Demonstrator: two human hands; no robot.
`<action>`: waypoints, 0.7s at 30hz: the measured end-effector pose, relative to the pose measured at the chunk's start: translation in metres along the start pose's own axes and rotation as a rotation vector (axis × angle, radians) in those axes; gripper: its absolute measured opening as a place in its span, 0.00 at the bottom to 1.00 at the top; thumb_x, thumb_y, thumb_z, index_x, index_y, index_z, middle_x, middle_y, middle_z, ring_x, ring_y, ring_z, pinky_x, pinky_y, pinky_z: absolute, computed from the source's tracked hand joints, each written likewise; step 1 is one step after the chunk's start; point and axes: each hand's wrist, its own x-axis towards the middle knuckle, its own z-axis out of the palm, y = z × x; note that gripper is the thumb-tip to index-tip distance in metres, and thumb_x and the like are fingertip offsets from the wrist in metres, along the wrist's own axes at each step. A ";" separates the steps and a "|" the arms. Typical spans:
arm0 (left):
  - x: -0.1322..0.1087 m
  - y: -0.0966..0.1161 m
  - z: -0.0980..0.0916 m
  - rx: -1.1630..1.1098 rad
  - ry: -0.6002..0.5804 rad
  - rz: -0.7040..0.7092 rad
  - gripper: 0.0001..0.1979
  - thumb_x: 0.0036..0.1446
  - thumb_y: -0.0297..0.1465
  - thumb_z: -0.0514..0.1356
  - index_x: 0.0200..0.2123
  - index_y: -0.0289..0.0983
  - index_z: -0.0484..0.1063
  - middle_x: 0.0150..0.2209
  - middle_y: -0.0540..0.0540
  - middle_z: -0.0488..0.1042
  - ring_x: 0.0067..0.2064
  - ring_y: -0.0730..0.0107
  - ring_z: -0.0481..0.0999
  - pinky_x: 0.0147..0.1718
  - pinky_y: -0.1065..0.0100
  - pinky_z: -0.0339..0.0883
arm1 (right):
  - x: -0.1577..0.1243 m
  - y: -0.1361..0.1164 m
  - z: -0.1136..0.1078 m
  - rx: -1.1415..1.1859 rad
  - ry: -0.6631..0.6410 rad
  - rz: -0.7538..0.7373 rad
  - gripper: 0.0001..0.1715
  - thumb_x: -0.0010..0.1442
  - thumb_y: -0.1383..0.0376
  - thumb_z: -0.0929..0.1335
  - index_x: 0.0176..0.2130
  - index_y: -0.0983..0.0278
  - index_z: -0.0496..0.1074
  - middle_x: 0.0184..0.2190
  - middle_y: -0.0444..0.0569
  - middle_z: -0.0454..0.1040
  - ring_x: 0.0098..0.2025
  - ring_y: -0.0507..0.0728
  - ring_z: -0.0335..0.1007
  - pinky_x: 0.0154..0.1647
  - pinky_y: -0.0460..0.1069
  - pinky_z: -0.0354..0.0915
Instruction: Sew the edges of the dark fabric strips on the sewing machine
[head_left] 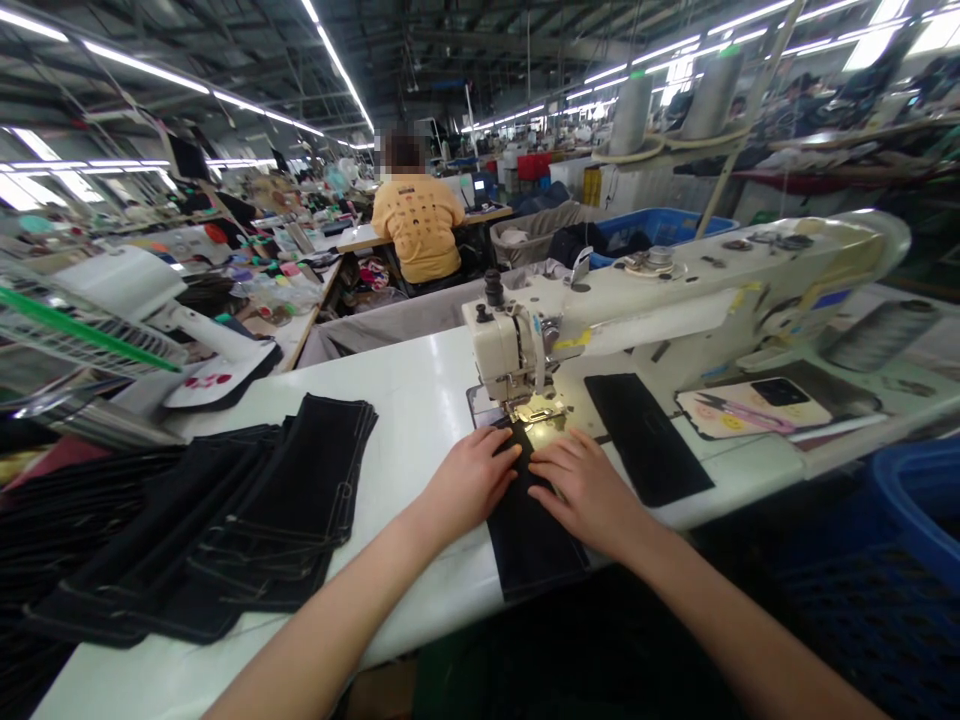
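Observation:
A piece of black fabric (536,545) lies under the needle area of a white sewing machine (499,345), its near end reaching the table's front edge. My left hand (472,475) rests on the fabric's left side, fingers laid on it close to the presser foot (525,412). On the right side, my right hand (589,490) presses the same fabric with fingers stretched forward and thumb apart. Both hands are open, palms down. Another black fabric piece (646,435) lies flat to the right of the needle. The fabric's edge under the foot is hidden.
Stacked black fabric pieces (300,500) with pale stitching cover the table's left. A phone (780,395) with pink thread snips (742,412) lies at right, near a grey thread cone (885,330). A blue basket (915,500) stands right. Ahead sits a person in yellow (418,225).

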 end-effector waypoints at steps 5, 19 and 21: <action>-0.022 0.034 -0.003 -0.076 -0.051 0.019 0.15 0.63 0.32 0.59 0.52 0.36 0.73 0.53 0.37 0.73 0.55 0.53 0.72 0.53 0.53 0.73 | -0.013 -0.002 -0.003 0.018 -0.005 -0.005 0.12 0.65 0.65 0.68 0.49 0.62 0.75 0.49 0.50 0.78 0.52 0.60 0.71 0.65 0.65 0.54; -0.005 -0.008 0.001 -0.050 -0.005 -0.023 0.15 0.64 0.32 0.58 0.53 0.34 0.74 0.55 0.37 0.73 0.56 0.55 0.73 0.56 0.53 0.70 | 0.029 0.018 0.007 -0.031 -0.024 -0.025 0.11 0.65 0.64 0.69 0.47 0.62 0.77 0.47 0.51 0.78 0.52 0.61 0.69 0.62 0.65 0.57; -0.005 -0.010 0.003 -0.048 0.014 -0.024 0.15 0.64 0.32 0.58 0.52 0.35 0.74 0.55 0.37 0.73 0.56 0.55 0.73 0.56 0.53 0.71 | 0.030 0.018 0.008 -0.031 -0.015 -0.027 0.11 0.65 0.64 0.69 0.48 0.62 0.77 0.47 0.51 0.78 0.52 0.61 0.69 0.60 0.64 0.59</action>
